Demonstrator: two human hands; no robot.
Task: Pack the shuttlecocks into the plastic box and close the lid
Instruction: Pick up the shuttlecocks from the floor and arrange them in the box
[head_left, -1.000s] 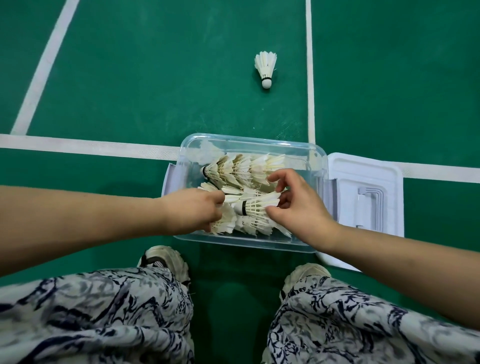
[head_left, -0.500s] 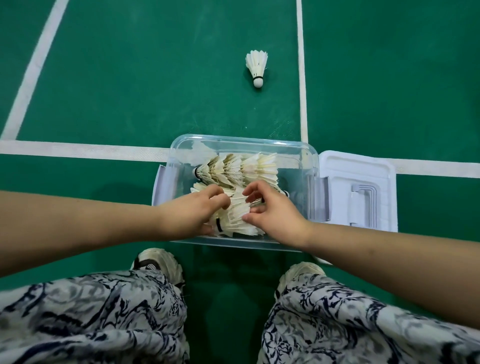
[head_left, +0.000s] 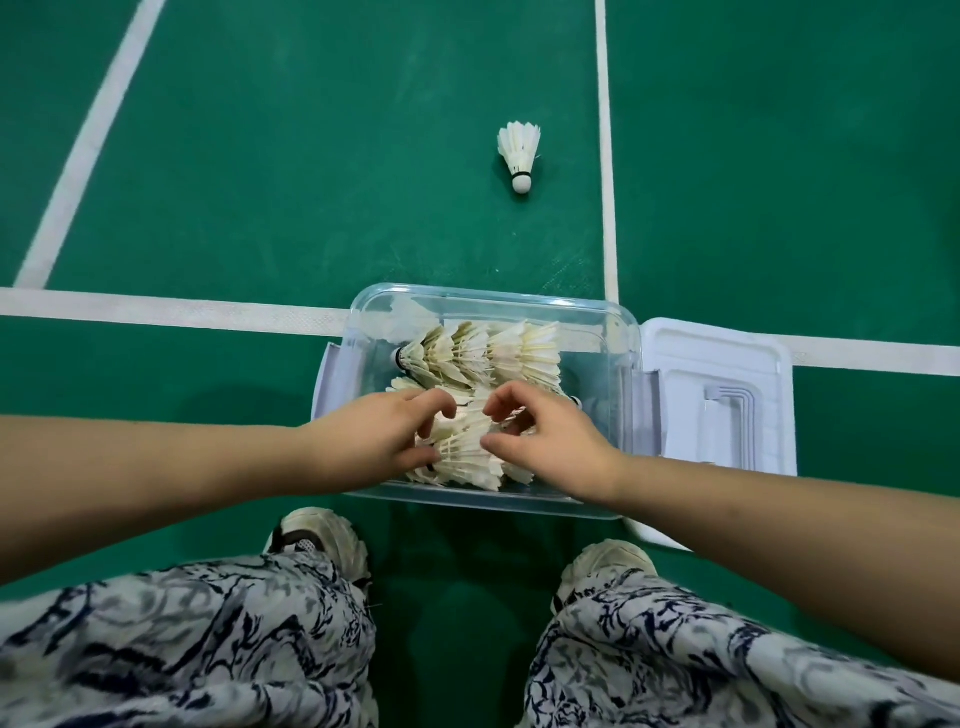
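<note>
Blue-and-white patterned trousers (head_left: 182, 639) fill the bottom of the frame, with the toes of two pale shoes (head_left: 317, 540) showing just above them on the green court floor (head_left: 311, 182). Both bare forearms reach in from the sides to a clear plastic box (head_left: 493, 295) at centre. The left hand (head_left: 379, 441) and right hand (head_left: 550, 447) meet over its near half, fingers and thumbs curled round the near stack of shuttlecocks (head_left: 465, 457) lying inside. Beyond the hands, a second stack of shuttlecocks (head_left: 483, 353) lies on its side along the box's far half. The white lid (head_left: 727, 395) lies flat on the floor, touching the box's right side. A white court line (head_left: 156, 309) runs behind the box. One lone shuttlecock (head_left: 519, 156) lies on the floor well beyond, in the upper centre, cork end pointing toward the box.
</note>
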